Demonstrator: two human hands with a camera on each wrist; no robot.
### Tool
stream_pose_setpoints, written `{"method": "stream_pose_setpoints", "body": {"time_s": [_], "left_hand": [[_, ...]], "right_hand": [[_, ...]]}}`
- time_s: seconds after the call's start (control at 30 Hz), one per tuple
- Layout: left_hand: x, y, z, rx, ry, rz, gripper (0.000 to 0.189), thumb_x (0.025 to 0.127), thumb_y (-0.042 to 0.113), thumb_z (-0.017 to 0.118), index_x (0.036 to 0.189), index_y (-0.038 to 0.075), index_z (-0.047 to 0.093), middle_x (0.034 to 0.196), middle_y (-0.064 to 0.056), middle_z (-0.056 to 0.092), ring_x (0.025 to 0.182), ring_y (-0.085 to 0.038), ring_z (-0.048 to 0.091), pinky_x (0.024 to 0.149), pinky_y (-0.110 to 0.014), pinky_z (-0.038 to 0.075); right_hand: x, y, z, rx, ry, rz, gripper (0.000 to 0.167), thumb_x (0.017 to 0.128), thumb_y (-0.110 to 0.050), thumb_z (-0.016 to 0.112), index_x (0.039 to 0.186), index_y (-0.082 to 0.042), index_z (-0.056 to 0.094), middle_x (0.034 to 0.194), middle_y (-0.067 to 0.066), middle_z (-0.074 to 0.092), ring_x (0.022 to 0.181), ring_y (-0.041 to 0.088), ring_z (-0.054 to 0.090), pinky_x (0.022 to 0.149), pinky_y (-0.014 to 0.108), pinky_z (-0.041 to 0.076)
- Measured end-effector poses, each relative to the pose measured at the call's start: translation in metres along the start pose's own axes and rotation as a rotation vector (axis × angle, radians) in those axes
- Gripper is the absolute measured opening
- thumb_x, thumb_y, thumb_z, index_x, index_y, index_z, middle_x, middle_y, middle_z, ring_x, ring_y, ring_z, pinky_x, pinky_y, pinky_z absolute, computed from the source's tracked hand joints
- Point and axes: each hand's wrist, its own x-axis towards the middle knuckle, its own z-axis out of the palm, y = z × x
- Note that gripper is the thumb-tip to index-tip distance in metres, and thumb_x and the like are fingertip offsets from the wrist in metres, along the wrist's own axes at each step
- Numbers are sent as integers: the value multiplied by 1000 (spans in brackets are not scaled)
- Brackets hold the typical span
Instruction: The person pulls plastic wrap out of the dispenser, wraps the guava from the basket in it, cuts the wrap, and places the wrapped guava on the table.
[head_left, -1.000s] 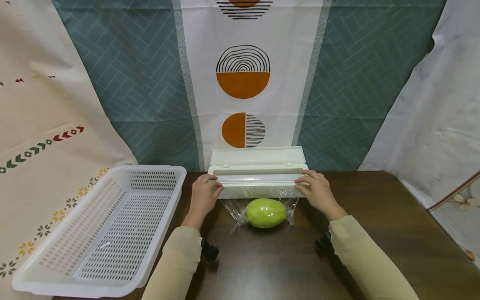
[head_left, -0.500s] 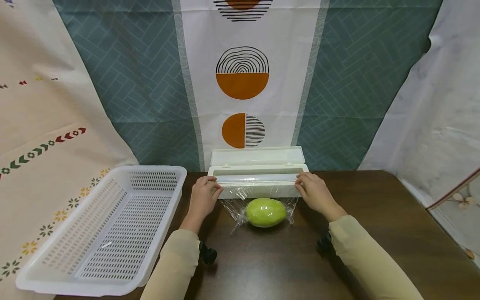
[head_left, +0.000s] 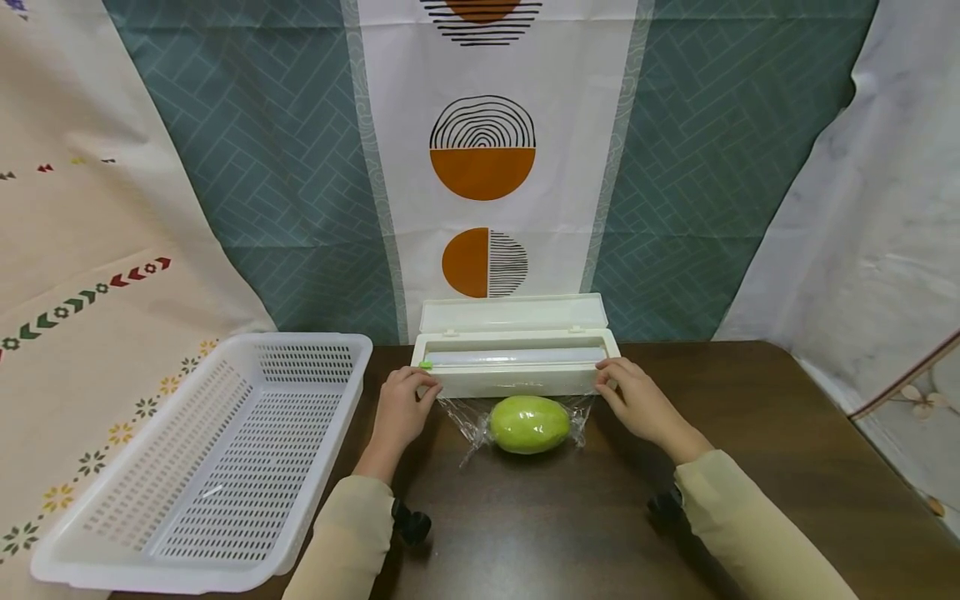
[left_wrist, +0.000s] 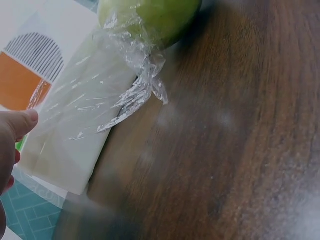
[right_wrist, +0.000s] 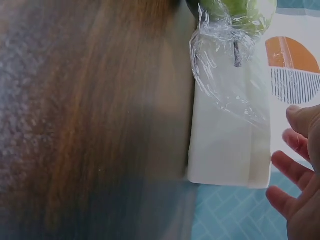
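A green oval fruit (head_left: pixel 528 425) lies on the table in crumpled cling film (head_left: pixel 468 417), which rises toward a white box (head_left: pixel 517 382). The box's lid (head_left: pixel 513 314) stands up at the back, and inside lies a film roll (head_left: pixel 517 357). By the box's left front corner, my left hand (head_left: pixel 397 408) pinches the film's left edge, the thumb (left_wrist: pixel 25 119) showing in the left wrist view. My right hand (head_left: pixel 637 404) pinches the right edge near the opposite corner. Its index fingertip hides behind the thumb in the right wrist view.
On the left stands a white perforated plastic basket (head_left: pixel 217 467). A dark brown wooden table (head_left: pixel 540 533) lies under everything. Patterned cloth (head_left: pixel 480 75) hangs behind, close to the box's raised lid. A small green slider (head_left: pixel 426 365) shows on the box's front edge.
Both hands have come slightly down and toward me, off the roll. The roll now sits lower in the box, and the green slider has come into sight. The fruit stays in place.
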Motion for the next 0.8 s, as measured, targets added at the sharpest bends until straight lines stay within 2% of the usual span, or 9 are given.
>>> {"method": "stream_pose_setpoints", "body": {"time_s": [0.2,0.43,0.57,0.8], "left_hand": [[-3,1,-3,-31,2,-13,8,78,13,77,82,8,72,88,-6,66,86,-27,57,75,-46,45],[-7,5,-10,-79,-32,-103,7,80,14,75,83,8,72,91,-8,66,90,-28,57,82,-46,44],[-12,6,-12,-105,-40,-132,7,80,13,75,83,7,71,93,-8,66,95,-29,59,87,-47,45],[-25,9,-17,-142,-19,-153,9,78,13,77,81,8,71,92,-5,66,95,-25,60,85,-43,47]], "right_hand": [[-3,-4,-3,12,-35,20,6,89,-5,62,87,-8,58,114,15,59,91,27,60,76,41,48],[-6,-11,-7,30,-60,39,7,90,-6,62,85,-10,57,118,15,58,103,29,59,81,43,48],[-10,-17,-10,47,-58,49,7,90,-8,63,85,-11,57,118,14,58,106,30,59,82,44,48],[-26,-24,-11,86,-80,56,8,89,-10,64,86,-15,58,118,15,59,97,24,63,78,41,51]]}}
